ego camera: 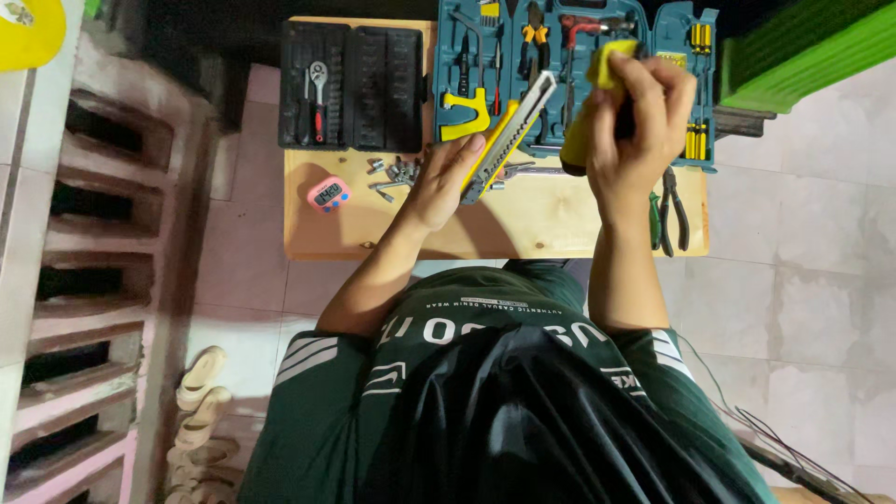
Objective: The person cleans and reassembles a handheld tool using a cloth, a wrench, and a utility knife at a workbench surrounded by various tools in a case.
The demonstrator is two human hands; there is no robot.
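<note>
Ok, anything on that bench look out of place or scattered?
Yes: loose sockets and bits lie scattered on the wooden table outside the black socket case, and pliers sit at its right edge, handles overhanging. No visible damage.

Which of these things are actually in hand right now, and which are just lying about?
In hand:
utility knife, in the left hand
yellow-handled tool, in the right hand

Lying about:
pliers
pink timer
loose sockets
black socket case
teal tool case
wooden table

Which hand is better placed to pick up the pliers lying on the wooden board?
Right hand, probably: it's above the pliers at the board's right end. The left hand holds a utility knife.
</note>
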